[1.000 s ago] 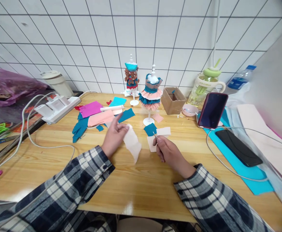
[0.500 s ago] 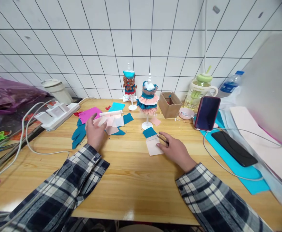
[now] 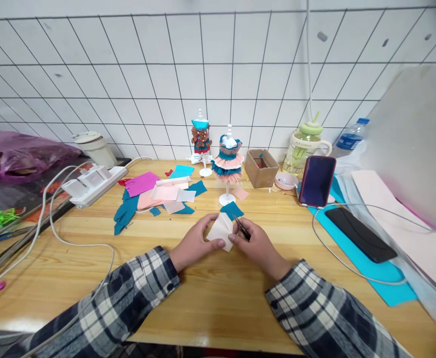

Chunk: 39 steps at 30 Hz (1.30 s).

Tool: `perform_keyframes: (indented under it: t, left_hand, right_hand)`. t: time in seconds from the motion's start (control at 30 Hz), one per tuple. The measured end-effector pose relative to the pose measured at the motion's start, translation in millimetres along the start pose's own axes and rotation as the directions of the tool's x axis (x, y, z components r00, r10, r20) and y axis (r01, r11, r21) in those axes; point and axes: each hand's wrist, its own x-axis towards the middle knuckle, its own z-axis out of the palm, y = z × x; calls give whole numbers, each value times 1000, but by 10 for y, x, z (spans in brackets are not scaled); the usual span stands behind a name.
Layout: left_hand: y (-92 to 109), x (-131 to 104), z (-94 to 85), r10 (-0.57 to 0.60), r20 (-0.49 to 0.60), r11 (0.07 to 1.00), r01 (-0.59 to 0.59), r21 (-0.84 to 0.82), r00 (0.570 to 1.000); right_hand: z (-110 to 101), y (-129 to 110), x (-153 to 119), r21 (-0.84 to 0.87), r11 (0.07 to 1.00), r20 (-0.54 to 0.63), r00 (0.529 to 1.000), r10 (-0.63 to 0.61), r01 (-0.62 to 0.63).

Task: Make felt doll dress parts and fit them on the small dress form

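In front of my chest, my left hand pinches a square of pale pink crepe paper at its left side, thumb on top. The paper is lifted and slightly bent. My right hand is closed round a small dark pointed tool, tweezers or snips; I cannot tell which. Its thumb and fingertips also meet the paper's right edge. Just beyond lies a teal paper piece. Behind it stands a mini dress form on a white stand, dressed in ruffled teal and peach paper.
A second dress form is near the tiled wall. Paper scraps lie at left, beside a power strip. At right are a cardboard box, a pink dish, a propped phone, a flat black phone and cables.
My left hand has come from the scraps to the middle and taken the pale pink paper. My right hand has shifted slightly left, still with the dark tool. The paper is now off the table.
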Motion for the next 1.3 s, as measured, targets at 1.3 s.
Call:
perform_keyframes:
  t: [1.3]
  left_hand:
    - [13,15,-54,-356,100,818,361,-447,929]
  right_hand:
    - [-82,-44,-47,400,879,0,959,283,-259]
